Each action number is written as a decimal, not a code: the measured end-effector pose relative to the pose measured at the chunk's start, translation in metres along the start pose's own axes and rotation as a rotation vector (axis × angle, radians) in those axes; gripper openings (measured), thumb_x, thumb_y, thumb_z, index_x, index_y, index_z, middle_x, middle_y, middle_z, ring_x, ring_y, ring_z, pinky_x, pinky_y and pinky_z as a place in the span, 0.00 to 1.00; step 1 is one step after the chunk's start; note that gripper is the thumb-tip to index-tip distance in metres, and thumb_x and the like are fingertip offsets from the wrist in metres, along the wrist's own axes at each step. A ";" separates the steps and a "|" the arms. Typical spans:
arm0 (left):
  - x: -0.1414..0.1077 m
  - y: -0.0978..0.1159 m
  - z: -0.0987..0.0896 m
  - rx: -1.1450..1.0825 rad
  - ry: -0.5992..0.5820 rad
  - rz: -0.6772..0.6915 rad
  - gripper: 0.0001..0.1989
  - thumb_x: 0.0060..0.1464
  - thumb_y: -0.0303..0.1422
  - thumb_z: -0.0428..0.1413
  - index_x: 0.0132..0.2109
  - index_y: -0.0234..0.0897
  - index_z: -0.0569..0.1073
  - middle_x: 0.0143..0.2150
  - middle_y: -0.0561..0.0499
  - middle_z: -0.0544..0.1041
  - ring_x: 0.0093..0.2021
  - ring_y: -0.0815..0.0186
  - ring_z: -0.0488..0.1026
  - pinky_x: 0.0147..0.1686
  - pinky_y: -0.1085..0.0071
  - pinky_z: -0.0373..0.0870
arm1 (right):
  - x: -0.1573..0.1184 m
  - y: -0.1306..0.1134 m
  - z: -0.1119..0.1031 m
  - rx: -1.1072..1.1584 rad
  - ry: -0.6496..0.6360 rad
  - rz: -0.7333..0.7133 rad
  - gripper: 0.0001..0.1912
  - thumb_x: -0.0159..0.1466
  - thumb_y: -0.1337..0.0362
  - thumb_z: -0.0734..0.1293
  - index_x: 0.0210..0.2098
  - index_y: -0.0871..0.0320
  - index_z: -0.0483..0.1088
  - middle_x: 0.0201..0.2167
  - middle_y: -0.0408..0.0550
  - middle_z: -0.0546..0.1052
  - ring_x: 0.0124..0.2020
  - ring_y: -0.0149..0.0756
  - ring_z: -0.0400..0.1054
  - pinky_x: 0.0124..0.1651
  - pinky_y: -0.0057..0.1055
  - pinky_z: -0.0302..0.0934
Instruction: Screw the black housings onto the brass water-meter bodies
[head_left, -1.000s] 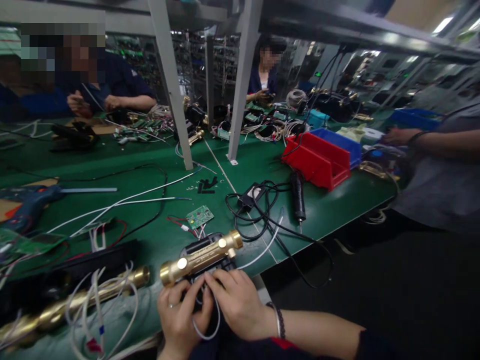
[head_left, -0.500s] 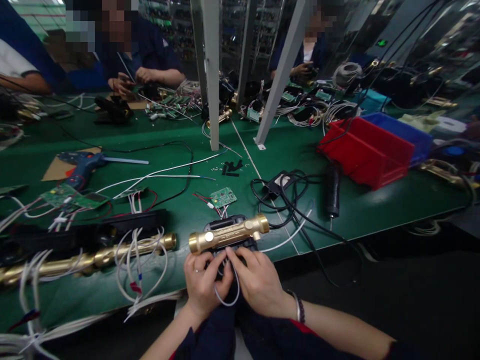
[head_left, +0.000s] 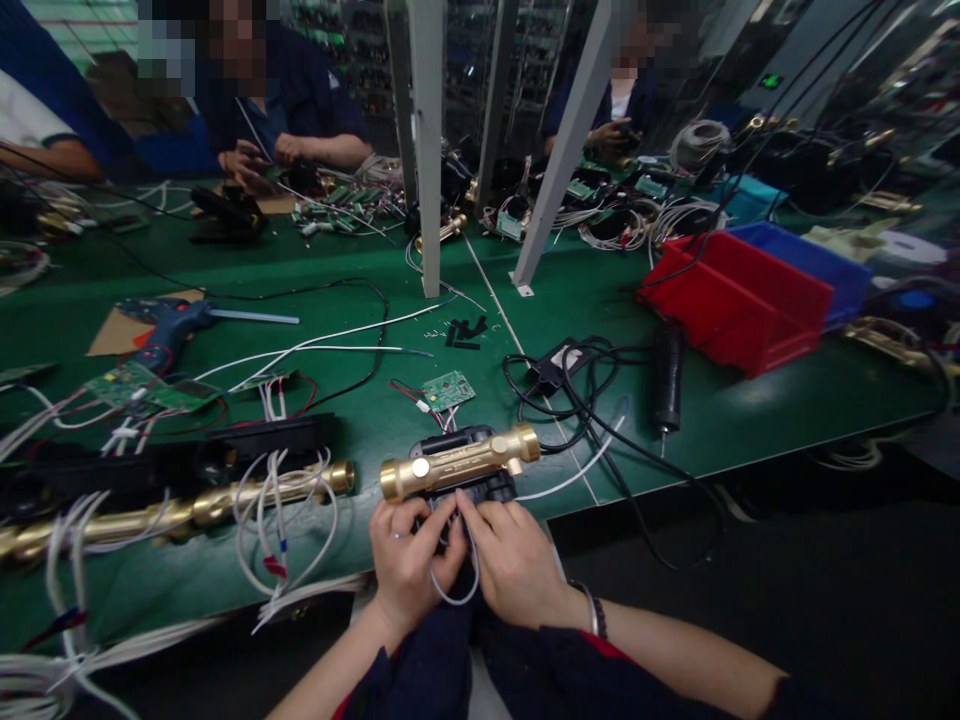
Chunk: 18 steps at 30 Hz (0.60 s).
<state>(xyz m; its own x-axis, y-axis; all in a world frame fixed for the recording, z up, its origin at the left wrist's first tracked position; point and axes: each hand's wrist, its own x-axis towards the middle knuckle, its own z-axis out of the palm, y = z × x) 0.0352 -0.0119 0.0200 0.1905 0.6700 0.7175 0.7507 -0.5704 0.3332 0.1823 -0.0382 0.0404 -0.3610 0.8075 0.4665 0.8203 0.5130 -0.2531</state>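
Hardly moved since the earlier head view: pinching grey cable in left hand and right hand, at six o'clock from brass tube near table edge, with circuit board toward twelve.

Glossy, brass-like metal: pipe fitting at bench's front edge | smooth, slightly shiny plastic: red bin, farther from same edge | matt, cardboard-like: brown sheet, also farther
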 end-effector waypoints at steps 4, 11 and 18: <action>0.001 0.001 -0.001 0.008 -0.020 0.012 0.07 0.52 0.28 0.57 0.40 0.40 0.77 0.30 0.50 0.68 0.31 0.66 0.65 0.37 0.66 0.61 | -0.003 0.001 0.004 -0.041 0.012 0.004 0.21 0.66 0.70 0.52 0.53 0.74 0.65 0.27 0.53 0.68 0.27 0.40 0.57 0.28 0.35 0.54; 0.000 0.002 0.000 0.010 0.001 0.008 0.07 0.52 0.29 0.57 0.39 0.39 0.77 0.29 0.50 0.68 0.31 0.65 0.64 0.37 0.66 0.61 | -0.007 0.002 0.005 0.020 0.002 0.006 0.20 0.65 0.70 0.54 0.54 0.72 0.64 0.26 0.52 0.69 0.28 0.39 0.61 0.29 0.35 0.58; 0.004 0.001 0.001 0.009 0.022 0.028 0.06 0.52 0.29 0.57 0.38 0.39 0.78 0.28 0.50 0.68 0.30 0.66 0.64 0.36 0.67 0.61 | 0.004 0.069 -0.054 0.130 0.357 0.272 0.16 0.62 0.72 0.62 0.48 0.57 0.69 0.29 0.47 0.71 0.29 0.35 0.66 0.35 0.31 0.63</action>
<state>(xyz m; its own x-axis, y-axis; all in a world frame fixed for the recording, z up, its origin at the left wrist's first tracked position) 0.0368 -0.0097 0.0224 0.1976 0.6429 0.7401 0.7507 -0.5848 0.3075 0.2610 -0.0151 0.0707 0.0537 0.7788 0.6250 0.7934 0.3468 -0.5002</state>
